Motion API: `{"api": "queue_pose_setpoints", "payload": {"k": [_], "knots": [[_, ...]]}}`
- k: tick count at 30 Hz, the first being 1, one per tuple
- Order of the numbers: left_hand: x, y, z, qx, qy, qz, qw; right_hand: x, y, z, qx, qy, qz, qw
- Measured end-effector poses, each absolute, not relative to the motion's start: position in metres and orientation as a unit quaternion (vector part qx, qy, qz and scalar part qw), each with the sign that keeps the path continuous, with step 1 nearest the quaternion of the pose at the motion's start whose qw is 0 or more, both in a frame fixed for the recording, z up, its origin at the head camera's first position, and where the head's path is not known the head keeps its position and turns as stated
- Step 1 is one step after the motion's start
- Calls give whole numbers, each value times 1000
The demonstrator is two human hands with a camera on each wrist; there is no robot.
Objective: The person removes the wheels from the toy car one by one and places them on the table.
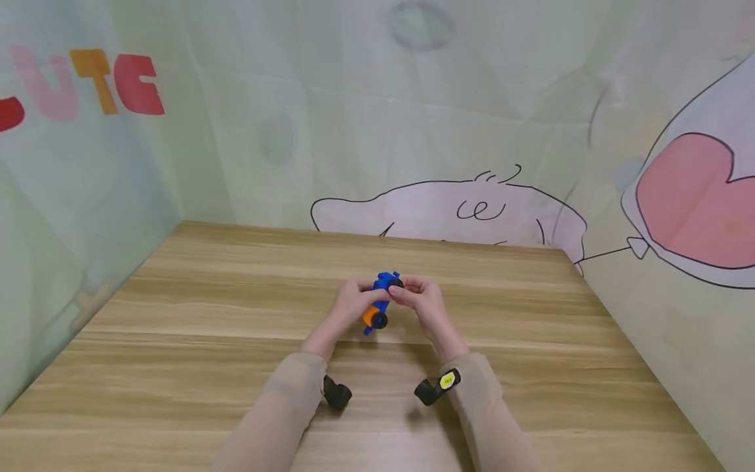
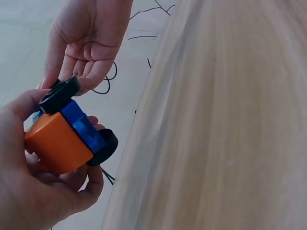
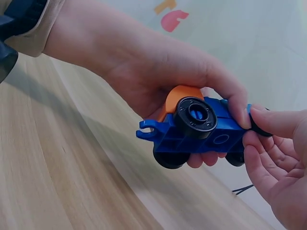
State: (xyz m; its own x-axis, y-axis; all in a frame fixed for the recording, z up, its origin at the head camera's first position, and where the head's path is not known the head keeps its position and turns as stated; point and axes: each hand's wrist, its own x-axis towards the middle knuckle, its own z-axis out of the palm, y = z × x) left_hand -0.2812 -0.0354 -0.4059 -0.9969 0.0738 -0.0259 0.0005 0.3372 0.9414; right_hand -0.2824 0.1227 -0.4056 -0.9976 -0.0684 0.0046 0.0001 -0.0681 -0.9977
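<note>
A blue toy car (image 1: 383, 305) with black wheels and an orange block on one end is held above the table between both hands. My left hand (image 1: 352, 305) grips its body, thumb on the near side and fingers behind, as the right wrist view shows. A small blue hook juts from the orange block's end of the car (image 3: 221, 139). At the other end, my right hand (image 1: 422, 299) pinches a black wheel (image 3: 259, 125) between thumb and fingers. The left wrist view shows the orange block (image 2: 60, 143) against the left palm, with a wheel (image 2: 60, 95) above it.
The wood-grain table (image 1: 236, 275) spreads beneath both forearms. Behind and beside it hang pale printed cloth walls (image 1: 253, 131) with cartoon drawings and letters. Each sleeve has a black wrist camera strapped on, the left one (image 1: 337, 394) and the right one (image 1: 428, 391).
</note>
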Motion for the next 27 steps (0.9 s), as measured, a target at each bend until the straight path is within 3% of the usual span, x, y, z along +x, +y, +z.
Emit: {"api": "queue_pose_setpoints", "payload": {"k": [27], "knots": [[-279,-23,-418,-26,798,600,44,-281,131,-406,-32,728,-684,37]]}}
